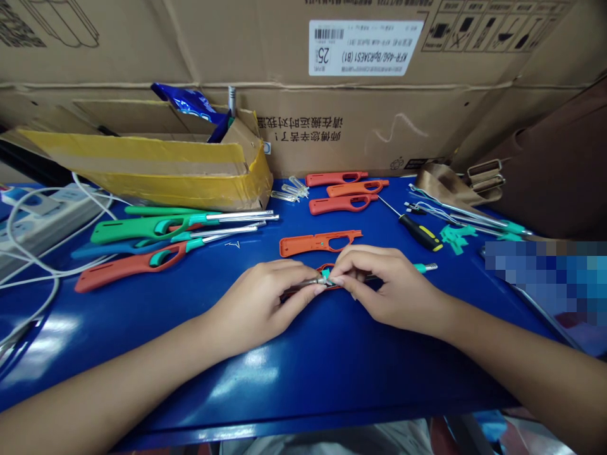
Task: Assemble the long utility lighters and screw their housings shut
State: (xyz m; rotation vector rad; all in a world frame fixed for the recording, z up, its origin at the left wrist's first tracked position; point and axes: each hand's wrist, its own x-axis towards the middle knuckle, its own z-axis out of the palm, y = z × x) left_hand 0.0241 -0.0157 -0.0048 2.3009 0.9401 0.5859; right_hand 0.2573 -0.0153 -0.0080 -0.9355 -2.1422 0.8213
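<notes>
Lighter [325,268] lies flat on desk [332,373], long axis left-right, nozzle [428,268] poking out past right hand [386,284]. Both grips pinched shut on its mid-body, left hand [265,300] from the handle side, fingertips meeting.

Small assembly workshop: orange lighter shells [320,243] just beyond the fingers [307,289], finished lighters [156,229] left of them, cardboard boxes [142,44] behind.

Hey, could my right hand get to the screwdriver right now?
Probably yes: the screwdriver lies just beyond the right hand with bare table between, though that hand is pinching the lighter.
</notes>
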